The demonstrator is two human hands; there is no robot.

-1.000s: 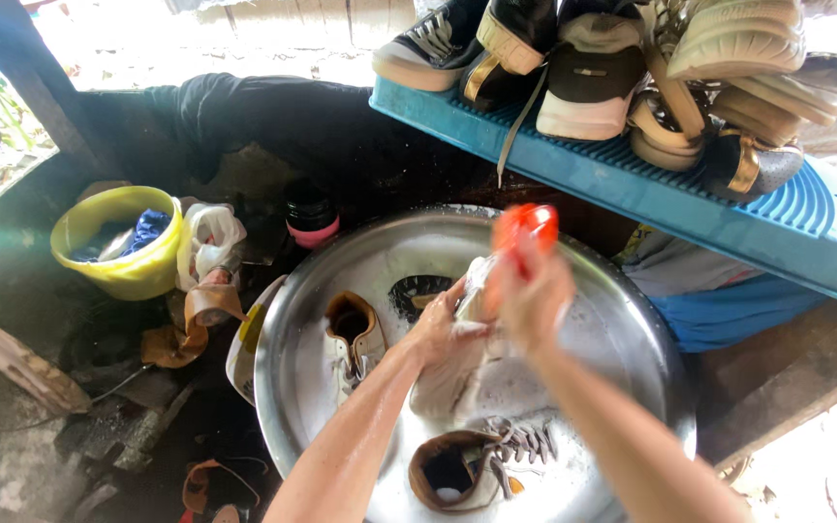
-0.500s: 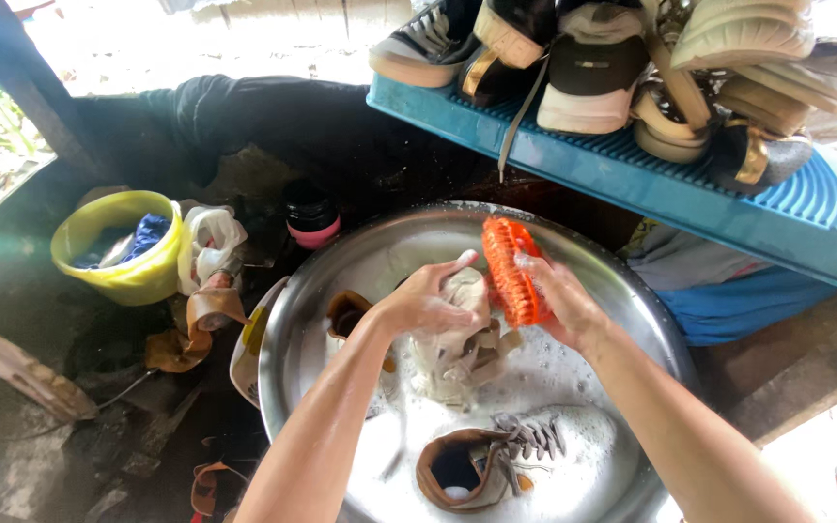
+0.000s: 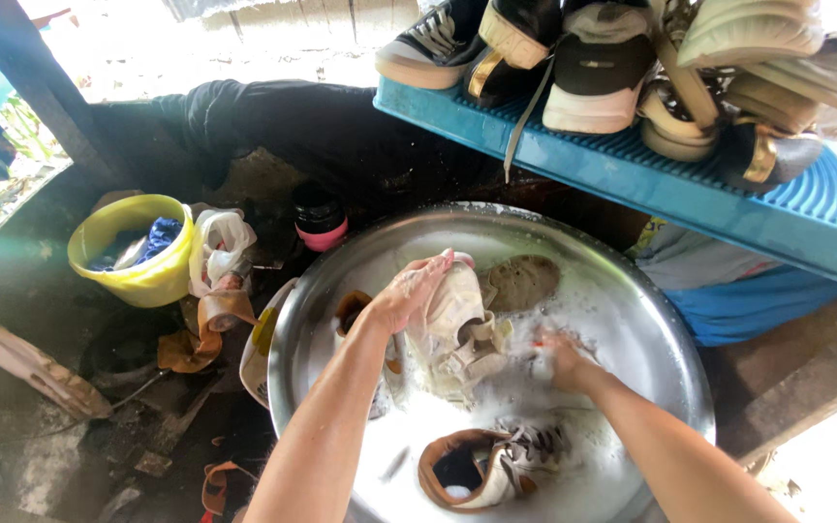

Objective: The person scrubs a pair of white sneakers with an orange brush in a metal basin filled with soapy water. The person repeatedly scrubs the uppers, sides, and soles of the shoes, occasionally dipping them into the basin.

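Dark, wet ground (image 3: 41,291) strewn with scraps surrounds a wide, round, shiny metal basin (image 3: 651,320) filled with soapy, foamy water. Behind it, a ribbed blue plastic board (image 3: 632,174) carries a row of shoes (image 3: 593,77) set on edge, with bright daylight beyond. To the left of the basin stand a yellow plastic bucket (image 3: 138,281) with blue cloth in it, a white plastic bag (image 3: 220,242) just beside it, and a small dark jar with a pink base (image 3: 319,215).

Inside the basin, the left hand (image 3: 409,291) grips a pale, sudsy shoe (image 3: 457,329) near the middle, fingers curled over its upper edge and pressed against it. The right hand (image 3: 559,358) lies low in the foam just right of that shoe, with a bit of red showing at it; whether its fingers are closed around anything cannot be told. A brown-lined laced shoe (image 3: 486,465) lies in the near part of the basin, and a muddy shoe sole (image 3: 520,281) rests toward the far side.
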